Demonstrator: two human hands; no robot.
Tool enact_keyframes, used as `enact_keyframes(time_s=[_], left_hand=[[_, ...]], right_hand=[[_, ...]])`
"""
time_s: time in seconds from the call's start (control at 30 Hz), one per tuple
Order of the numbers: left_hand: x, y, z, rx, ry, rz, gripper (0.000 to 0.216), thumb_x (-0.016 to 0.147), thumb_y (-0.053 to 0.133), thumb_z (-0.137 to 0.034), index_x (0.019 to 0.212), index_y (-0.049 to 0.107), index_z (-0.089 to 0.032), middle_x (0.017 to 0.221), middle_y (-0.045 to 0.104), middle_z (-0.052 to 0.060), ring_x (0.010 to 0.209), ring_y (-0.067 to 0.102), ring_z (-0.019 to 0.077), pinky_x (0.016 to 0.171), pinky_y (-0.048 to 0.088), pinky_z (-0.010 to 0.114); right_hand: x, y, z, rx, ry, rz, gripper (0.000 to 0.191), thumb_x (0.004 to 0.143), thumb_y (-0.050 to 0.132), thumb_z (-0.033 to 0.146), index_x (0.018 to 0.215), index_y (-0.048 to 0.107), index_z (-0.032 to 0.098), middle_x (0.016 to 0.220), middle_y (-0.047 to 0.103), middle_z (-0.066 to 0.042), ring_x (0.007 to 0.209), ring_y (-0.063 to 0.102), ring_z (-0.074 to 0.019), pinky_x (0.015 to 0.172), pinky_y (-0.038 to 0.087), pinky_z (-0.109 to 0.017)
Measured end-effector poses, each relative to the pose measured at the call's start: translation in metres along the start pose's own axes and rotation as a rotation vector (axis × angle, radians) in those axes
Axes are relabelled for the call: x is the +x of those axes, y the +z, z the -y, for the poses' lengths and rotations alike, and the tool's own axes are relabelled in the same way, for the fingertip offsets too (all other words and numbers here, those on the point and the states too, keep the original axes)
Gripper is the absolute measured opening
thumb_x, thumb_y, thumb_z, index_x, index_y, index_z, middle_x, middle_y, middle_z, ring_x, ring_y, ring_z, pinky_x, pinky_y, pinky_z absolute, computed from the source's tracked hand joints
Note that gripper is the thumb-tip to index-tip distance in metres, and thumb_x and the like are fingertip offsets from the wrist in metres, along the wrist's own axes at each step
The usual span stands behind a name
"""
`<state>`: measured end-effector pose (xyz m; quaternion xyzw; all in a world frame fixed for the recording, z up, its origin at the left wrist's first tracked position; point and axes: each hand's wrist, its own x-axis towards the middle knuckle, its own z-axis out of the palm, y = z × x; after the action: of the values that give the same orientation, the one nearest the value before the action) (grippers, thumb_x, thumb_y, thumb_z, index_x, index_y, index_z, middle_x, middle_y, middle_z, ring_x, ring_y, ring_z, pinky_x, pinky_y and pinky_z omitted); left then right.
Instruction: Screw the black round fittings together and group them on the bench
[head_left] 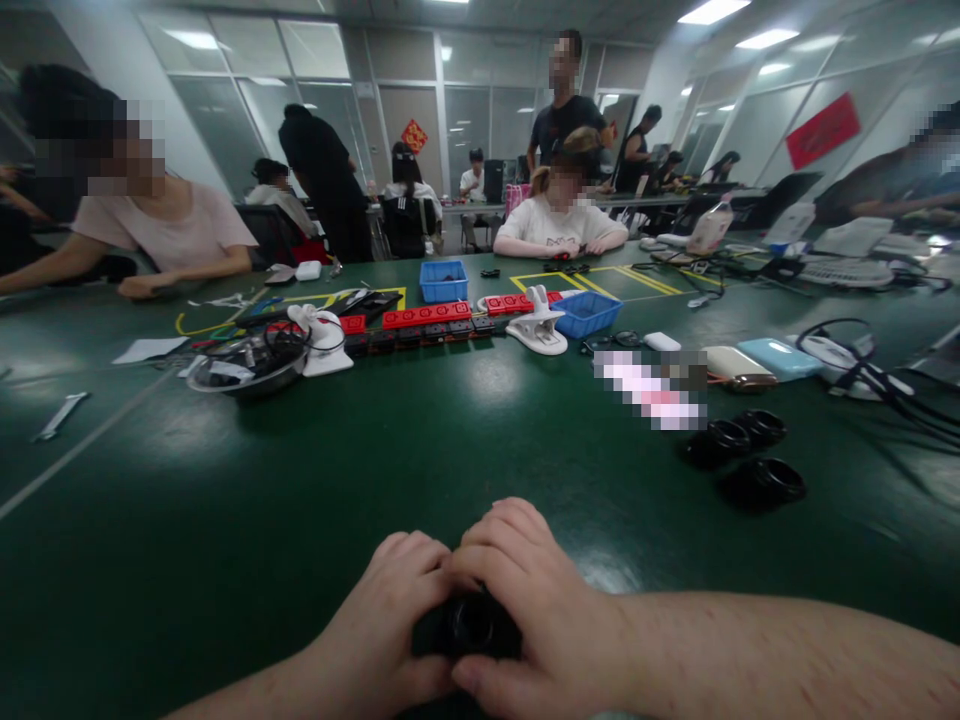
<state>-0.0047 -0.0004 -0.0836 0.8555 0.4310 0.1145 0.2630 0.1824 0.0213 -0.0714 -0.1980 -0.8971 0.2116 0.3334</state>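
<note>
My left hand (397,610) and my right hand (529,600) meet at the near edge of the view, low over the green tabletop. Between them is a black round part (474,625) with a dark opening facing up. Fingers of both hands wrap around its far side, and the thumbs press on its near side. Much of the part is hidden by the hands, so its exact kind cannot be made out. To the right stand several black hollow cylinders with rimmed tops, among them a front cylinder (765,483) and a left cylinder (718,442).
Across the green table (300,500) runs a row of red and black socket blocks (427,315), with blue bins (589,314) beside it. A bowl of cables (251,365), white clip stands (538,325), a wrench (61,415) and power banks (780,358) lie around. People sit opposite.
</note>
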Motion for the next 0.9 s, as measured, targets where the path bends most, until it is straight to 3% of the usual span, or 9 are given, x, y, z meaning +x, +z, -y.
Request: enact_keyframes(time_s=[0.17,0.4,0.6,0.73,0.9], left_hand=[[0.001,0.000,0.000,0.004,0.005,0.010,0.031,0.067,0.071,-0.038,0.089,0.055,-0.023,0.089,0.056,0.000,0.082,0.049,0.0207,0.075,0.035,0.034],[0.002,0.001,-0.001,0.026,-0.002,0.000,0.025,0.069,0.068,-0.039,0.078,0.054,-0.021,0.083,0.054,-0.001,0.078,0.047,0.0190,0.072,0.034,0.033],[0.002,0.000,-0.005,0.041,-0.010,0.010,0.022,0.067,0.069,-0.029,0.069,0.050,-0.019,0.080,0.052,-0.003,0.077,0.047,0.0174,0.071,0.034,0.031],[0.001,0.000,-0.007,0.038,-0.002,0.007,0.019,0.069,0.068,-0.030,0.075,0.053,-0.021,0.084,0.053,-0.002,0.079,0.047,0.0183,0.072,0.034,0.032],[0.002,0.000,-0.006,0.029,0.025,-0.008,0.018,0.073,0.063,-0.036,0.076,0.055,-0.021,0.082,0.053,-0.001,0.078,0.048,0.0187,0.071,0.034,0.033]], right_hand=[[0.000,0.005,-0.001,-0.040,0.067,0.005,0.041,0.079,0.039,0.054,0.086,0.052,0.016,0.079,0.054,-0.004,0.075,0.044,-0.0174,0.073,0.032,-0.037],[-0.002,0.012,-0.003,-0.125,0.087,0.089,0.027,0.069,0.054,0.043,0.078,0.051,0.018,0.073,0.052,0.000,0.073,0.044,-0.0149,0.072,0.032,-0.034],[0.001,0.010,-0.006,-0.065,-0.031,0.150,0.020,0.066,0.049,0.030,0.081,0.053,0.018,0.076,0.055,-0.001,0.074,0.045,-0.0149,0.073,0.034,-0.033],[0.002,0.005,-0.007,-0.009,-0.142,0.240,0.018,0.069,0.046,0.025,0.082,0.056,0.018,0.081,0.059,0.000,0.081,0.046,-0.0150,0.081,0.033,-0.035],[0.001,0.004,-0.009,0.024,-0.273,0.239,0.014,0.075,0.043,0.021,0.079,0.056,0.020,0.087,0.063,0.005,0.094,0.047,-0.0136,0.101,0.017,-0.039]])
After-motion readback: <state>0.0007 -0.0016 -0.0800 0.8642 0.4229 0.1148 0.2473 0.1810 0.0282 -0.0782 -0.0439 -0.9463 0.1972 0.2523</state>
